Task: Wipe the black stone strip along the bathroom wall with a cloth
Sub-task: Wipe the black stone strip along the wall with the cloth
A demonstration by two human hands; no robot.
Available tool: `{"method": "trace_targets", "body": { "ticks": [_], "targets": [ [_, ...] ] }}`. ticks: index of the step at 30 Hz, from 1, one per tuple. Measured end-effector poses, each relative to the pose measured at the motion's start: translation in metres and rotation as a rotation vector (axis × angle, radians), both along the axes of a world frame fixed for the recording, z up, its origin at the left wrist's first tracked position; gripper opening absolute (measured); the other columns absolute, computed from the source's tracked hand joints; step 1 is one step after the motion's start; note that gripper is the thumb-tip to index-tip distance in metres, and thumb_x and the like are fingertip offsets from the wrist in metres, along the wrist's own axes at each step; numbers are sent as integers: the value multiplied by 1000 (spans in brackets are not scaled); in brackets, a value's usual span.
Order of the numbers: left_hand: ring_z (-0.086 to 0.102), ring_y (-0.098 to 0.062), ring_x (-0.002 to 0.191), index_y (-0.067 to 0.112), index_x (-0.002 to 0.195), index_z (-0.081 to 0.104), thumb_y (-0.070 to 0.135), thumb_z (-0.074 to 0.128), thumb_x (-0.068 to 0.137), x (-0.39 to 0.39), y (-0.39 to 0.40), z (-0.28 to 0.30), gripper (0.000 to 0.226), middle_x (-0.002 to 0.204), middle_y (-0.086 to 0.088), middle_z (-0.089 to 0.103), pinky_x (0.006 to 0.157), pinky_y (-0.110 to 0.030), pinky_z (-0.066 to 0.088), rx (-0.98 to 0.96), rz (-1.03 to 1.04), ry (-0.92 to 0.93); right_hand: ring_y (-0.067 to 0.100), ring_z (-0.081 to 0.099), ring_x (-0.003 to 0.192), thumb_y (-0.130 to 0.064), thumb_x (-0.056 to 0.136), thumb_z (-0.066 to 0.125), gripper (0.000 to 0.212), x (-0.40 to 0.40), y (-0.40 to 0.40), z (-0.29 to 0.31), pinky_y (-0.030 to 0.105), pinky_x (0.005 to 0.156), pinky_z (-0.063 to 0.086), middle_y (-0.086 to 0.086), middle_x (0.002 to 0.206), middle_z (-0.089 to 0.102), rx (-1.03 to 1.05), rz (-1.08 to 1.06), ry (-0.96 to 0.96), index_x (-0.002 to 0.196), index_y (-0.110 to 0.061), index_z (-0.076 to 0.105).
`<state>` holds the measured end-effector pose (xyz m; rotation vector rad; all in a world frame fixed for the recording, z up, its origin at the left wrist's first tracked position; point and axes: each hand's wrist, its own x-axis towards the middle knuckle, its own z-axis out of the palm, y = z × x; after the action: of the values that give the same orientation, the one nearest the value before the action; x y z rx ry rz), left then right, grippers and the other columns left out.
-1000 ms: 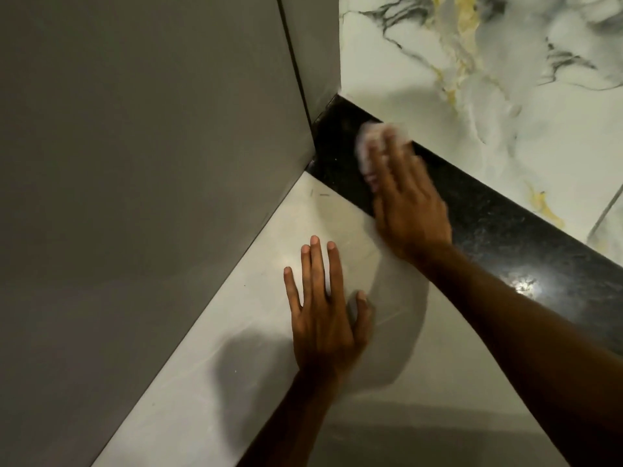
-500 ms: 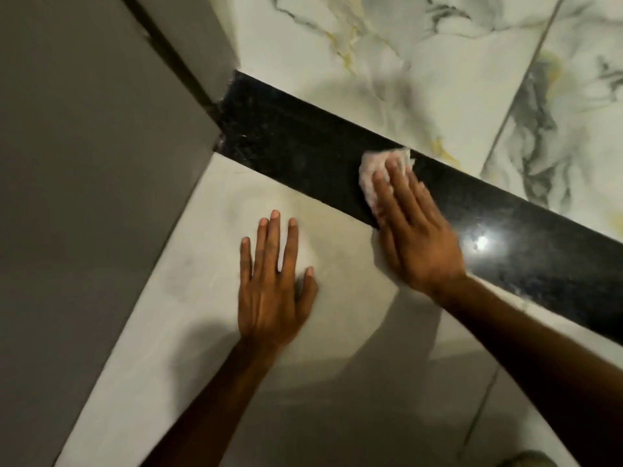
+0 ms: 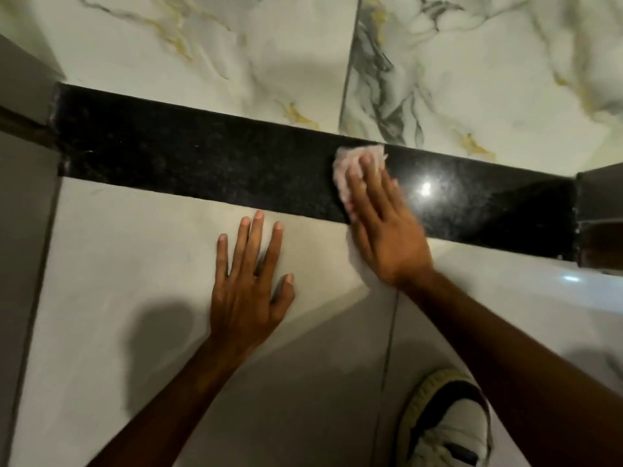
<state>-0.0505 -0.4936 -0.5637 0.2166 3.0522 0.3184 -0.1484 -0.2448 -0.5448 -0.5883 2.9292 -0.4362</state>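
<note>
A black speckled stone strip (image 3: pixel 209 163) runs from the left grey wall to a dark frame at the right, between pale floor tile and marbled tile. My right hand (image 3: pixel 387 230) lies flat across the strip, fingers pressing a small whitish cloth (image 3: pixel 344 170) onto the stone; most of the cloth is hidden under the fingers. My left hand (image 3: pixel 249 284) rests flat on the pale tile in front of the strip, fingers spread, holding nothing.
White marble-patterned tiles with grey and gold veins (image 3: pixel 236 62) lie beyond the strip. A grey wall (image 3: pixel 20 230) stands at the left, a dark frame (image 3: pixel 600 217) at the right. A white and dark shoe (image 3: pixel 448 423) stands on the floor at bottom right.
My right hand has slid the cloth rightward along the strip, away from the left corner. The view has shifted right too, and my left hand has stayed flat on the tile.
</note>
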Motion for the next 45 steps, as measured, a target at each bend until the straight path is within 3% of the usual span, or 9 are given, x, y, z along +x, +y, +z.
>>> {"method": "trace_targets", "body": {
  "ticks": [4, 9, 17, 23, 26, 31, 37, 40, 45],
  "targets": [
    [12, -30, 171, 18, 175, 18, 49, 39, 106, -5, 37, -8, 78, 184, -13, 13, 139, -52, 2, 31, -163, 23, 34, 13, 172, -35, 116, 31, 63, -37, -2, -3, 50, 141, 19, 16, 183, 13, -8, -303, 90, 174, -13, 19],
    [14, -32, 170, 16, 174, 22, 46, 45, 102, -10, 72, -3, 81, 183, -16, 16, 138, -53, 4, 32, -283, 11, 31, 13, 172, -32, 117, 38, 61, 22, 50, 4, 55, 139, 21, 15, 183, 14, 7, -101, 26, 173, -11, 23],
    [10, -32, 171, 15, 175, 19, 50, 36, 112, -8, 110, -16, 74, 183, -16, 13, 139, -56, 8, 40, -347, 64, 38, 15, 170, -31, 117, 27, 63, 10, 120, -1, 51, 138, 25, 24, 182, 13, 87, -859, 139, 172, -2, 16],
    [7, -31, 171, 17, 176, 11, 48, 39, 109, -11, 136, -13, 78, 184, -15, 9, 139, -54, 5, 33, -389, 44, 31, 16, 171, -28, 117, 36, 59, 42, 127, -1, 48, 140, 24, 14, 183, 17, 35, -537, 112, 173, -13, 24],
    [7, -31, 171, 17, 175, 14, 46, 45, 105, -10, 144, -9, 82, 184, -15, 10, 139, -53, 4, 36, -385, 15, 32, 17, 171, -27, 116, 39, 60, 75, 138, 5, 51, 138, 27, 12, 183, 17, 60, -729, 90, 173, -14, 24],
    [6, -30, 171, 16, 175, 14, 45, 41, 106, -9, 145, -10, 80, 183, -16, 12, 139, -53, 6, 9, -382, 36, 32, 12, 172, -34, 117, 25, 62, 6, 141, -3, 47, 140, 22, 14, 184, 10, 69, -932, 122, 175, -14, 14],
    [12, -31, 171, 14, 175, 18, 42, 43, 105, -12, 146, -1, 79, 183, -17, 14, 138, -56, 14, 19, -386, 27, 30, 15, 171, -34, 116, 36, 63, 38, 130, 5, 51, 137, 31, 10, 184, 11, -31, -678, 71, 174, -18, 18],
    [15, -33, 170, 14, 174, 21, 42, 46, 104, -10, 145, 2, 80, 182, -18, 17, 137, -59, 19, 29, -382, 11, 35, 22, 169, -28, 115, 40, 63, 68, 134, 6, 54, 133, 38, 14, 183, 17, 12, -887, 73, 173, -13, 21],
    [9, -31, 171, 15, 175, 16, 42, 44, 104, -9, 146, -5, 80, 183, -17, 14, 138, -57, 13, 9, -387, 24, 37, 10, 171, -39, 115, 24, 69, 10, 115, 5, 50, 140, 23, 21, 183, 7, 19, -1107, 45, 174, -6, 12]
  ]
}}
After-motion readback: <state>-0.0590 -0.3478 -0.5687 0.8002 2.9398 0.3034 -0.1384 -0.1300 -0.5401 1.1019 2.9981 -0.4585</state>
